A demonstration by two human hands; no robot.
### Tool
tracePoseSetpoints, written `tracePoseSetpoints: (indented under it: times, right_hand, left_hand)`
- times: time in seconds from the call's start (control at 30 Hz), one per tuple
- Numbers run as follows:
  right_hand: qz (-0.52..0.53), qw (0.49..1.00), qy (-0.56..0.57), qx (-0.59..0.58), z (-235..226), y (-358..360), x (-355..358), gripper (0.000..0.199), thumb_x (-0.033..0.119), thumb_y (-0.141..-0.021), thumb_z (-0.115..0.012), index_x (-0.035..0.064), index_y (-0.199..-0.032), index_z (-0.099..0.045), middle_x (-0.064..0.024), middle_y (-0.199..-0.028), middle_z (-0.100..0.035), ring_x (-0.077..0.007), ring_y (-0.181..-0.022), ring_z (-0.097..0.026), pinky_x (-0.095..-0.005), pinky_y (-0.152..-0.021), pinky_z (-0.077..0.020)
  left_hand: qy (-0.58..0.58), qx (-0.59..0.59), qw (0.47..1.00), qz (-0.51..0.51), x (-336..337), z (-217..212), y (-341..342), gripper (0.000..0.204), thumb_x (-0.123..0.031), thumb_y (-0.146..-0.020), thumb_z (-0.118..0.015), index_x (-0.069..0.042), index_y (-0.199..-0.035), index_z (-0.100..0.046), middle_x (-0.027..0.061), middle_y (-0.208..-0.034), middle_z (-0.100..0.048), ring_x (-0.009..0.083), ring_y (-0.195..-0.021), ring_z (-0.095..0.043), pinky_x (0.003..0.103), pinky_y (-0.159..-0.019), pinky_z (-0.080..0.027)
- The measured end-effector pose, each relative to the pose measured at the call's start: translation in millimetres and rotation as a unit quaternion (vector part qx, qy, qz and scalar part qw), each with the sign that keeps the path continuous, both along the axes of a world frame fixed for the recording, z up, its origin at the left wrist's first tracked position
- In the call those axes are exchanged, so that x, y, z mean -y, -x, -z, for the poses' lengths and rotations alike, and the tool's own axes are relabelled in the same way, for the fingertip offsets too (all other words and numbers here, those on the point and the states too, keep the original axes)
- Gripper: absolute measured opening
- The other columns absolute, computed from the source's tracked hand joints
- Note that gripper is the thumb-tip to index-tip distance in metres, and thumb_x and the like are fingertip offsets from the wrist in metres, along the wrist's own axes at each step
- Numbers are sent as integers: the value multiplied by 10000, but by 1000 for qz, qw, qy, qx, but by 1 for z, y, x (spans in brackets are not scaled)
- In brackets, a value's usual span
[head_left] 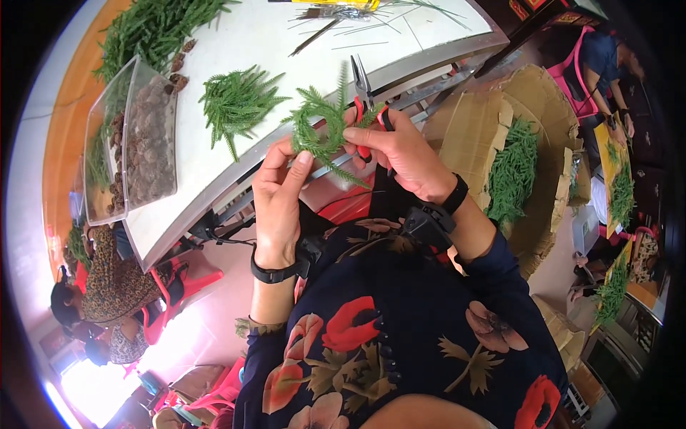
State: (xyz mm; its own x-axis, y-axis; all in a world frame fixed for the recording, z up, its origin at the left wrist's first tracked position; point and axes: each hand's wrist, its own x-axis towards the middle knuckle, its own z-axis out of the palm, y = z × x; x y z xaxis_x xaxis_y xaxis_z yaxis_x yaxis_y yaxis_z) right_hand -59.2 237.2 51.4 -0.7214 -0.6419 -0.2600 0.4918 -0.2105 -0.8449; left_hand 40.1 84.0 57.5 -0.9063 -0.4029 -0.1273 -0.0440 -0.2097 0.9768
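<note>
Left hand (280, 182) and right hand (400, 151) pinch a curled, feathery green sprig (306, 134)
Held at the near edge of the metal-rimmed white table (314, 68), gripped from opposite sides, probably for steadiness; red-handled steel pliers (361, 77) lodge in the right hand, perhaps for easy reach; the pinched parts are hidden, the upright tip blurs, the yellow packet (368, 4) is cut off

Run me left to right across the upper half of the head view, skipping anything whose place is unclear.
Clear plastic bin of pine cones → loose pile of green sprigs → curved bunch of green sprigs → right hand → cardboard box → co-worker in dark blue.
</note>
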Motion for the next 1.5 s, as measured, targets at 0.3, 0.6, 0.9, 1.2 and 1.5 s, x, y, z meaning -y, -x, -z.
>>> tracePoseSetpoints:
  times: [0.3, 0.6, 0.9, 1.2, 1.5]
  right_hand:
    - [48, 999, -15, 10, 8, -3, -5, 169, 129, -863, -642, 47, -990, -566, -29, -726, -582, -100, -574, -524, -224, -516, -381]
    - [109, 973, -128, -157, 16, -11, -11, 113, 83, -853, -630, 59, -949, -574, 38, -647, -515, -50, -559, -458, -211, -514, -350]
    - [118, 973, -133, -145, 19, -16, -15, 119, 81, -844, -639, 61, -944, -579, 54, -635, -504, -36, -554, -443, -203, -504, -336]
    - [94, 968, -145, -183, 8, -17, -13, 112, 100, -846, -650, 65, -932, -586, 62, -646, -508, -22, -564, -434, -194, -511, -327]
    - [240, 827, -232, -453, 22, 67, -17, 177, 178, -861, -658, 19, -916, -600, -15, -692, -573, -109, -612, -518, -264, -587, -426]
  left_hand:
    - [-47, -44, 998, -18, -3, -20, 12, 336, -126, -905, -620, -37, -1219, -537, 32, -1051, -633, 57, -881, -560, 189, -730, -426]
    - [54, -20, 998, 20, -7, -8, 19, 309, -104, -904, -621, -36, -1197, -549, 5, -897, -659, 12, -666, -520, 150, -536, -369]
    - [-19, 19, 1000, -16, -12, 0, 25, 211, -106, -903, -628, -36, -1102, -627, -16, -808, -649, 12, -622, -517, 153, -517, -373]
    - [31, 40, 998, -32, -4, -4, 21, 196, -187, -897, -647, -34, -1016, -673, -30, -805, -636, 24, -661, -527, 156, -556, -373]
    - [196, 12, 976, -92, 115, -61, 49, 185, -152, -867, -623, -8, -965, -687, -37, -808, -634, 43, -737, -524, 182, -675, -379]
